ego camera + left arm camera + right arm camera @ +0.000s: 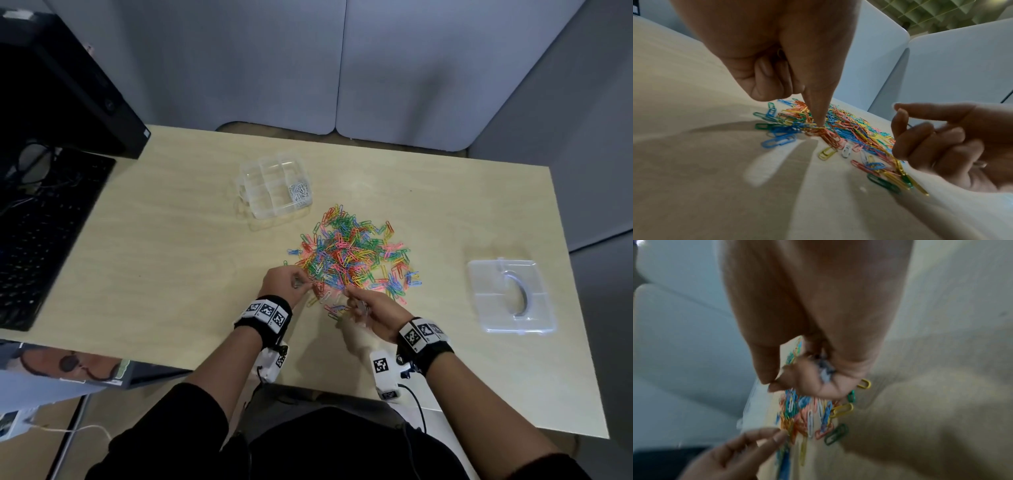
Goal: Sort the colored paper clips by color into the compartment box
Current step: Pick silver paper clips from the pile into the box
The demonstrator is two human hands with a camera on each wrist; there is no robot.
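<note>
A heap of paper clips (352,257) in red, blue, green, yellow, pink and white lies mid-table. Behind it on the left stands the clear compartment box (255,202), with white clips (299,192) in its right compartment. My left hand (291,282) is at the heap's near left edge. Its index finger (818,112) points down onto the clips while the other fingers curl round a few pale clips (781,53). My right hand (363,305) hovers at the near edge, gripping a small bunch of white clips (825,369) in its curled fingers. The right wrist view is blurred.
The box's clear lid (510,296) lies flat at the table's right. A black keyboard (41,233) and a monitor (58,85) fill the left side. Grey partition panels (342,61) stand behind the table. Loose clips (892,178) trail toward the near edge.
</note>
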